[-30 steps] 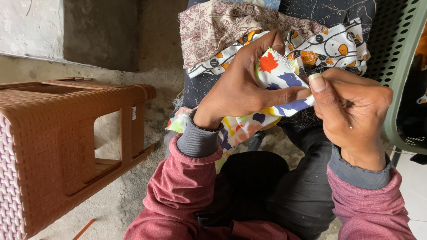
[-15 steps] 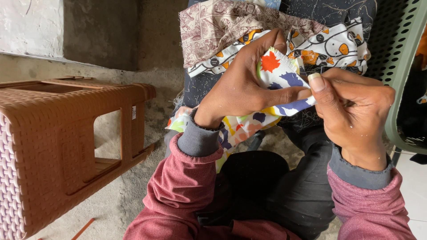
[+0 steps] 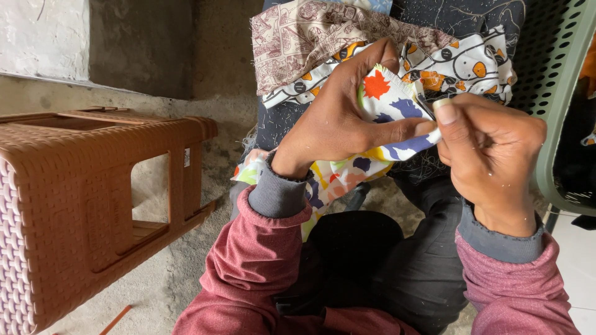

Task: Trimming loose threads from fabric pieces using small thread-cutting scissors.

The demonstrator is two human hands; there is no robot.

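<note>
Both hands' grip (image 3: 434, 127) pinched on patterned cloth (image 3: 388, 99), perhaps mid-stitch.

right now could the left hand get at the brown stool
Probably not freely: the left hand grips the bright patterned cloth, which it would have to drop. The brown stool stands close beside it, nothing between.

We could not see what our right hand (image 3: 490, 155) pinched; its fingertips hid it against the patterned cloth (image 3: 385, 99). Our left hand (image 3: 338, 121) covered the cloth's middle, and below that grip the cloth ran behind our sleeve. Beside the grip, the green chair (image 3: 559, 93) was cut off by the frame's edge.
</note>
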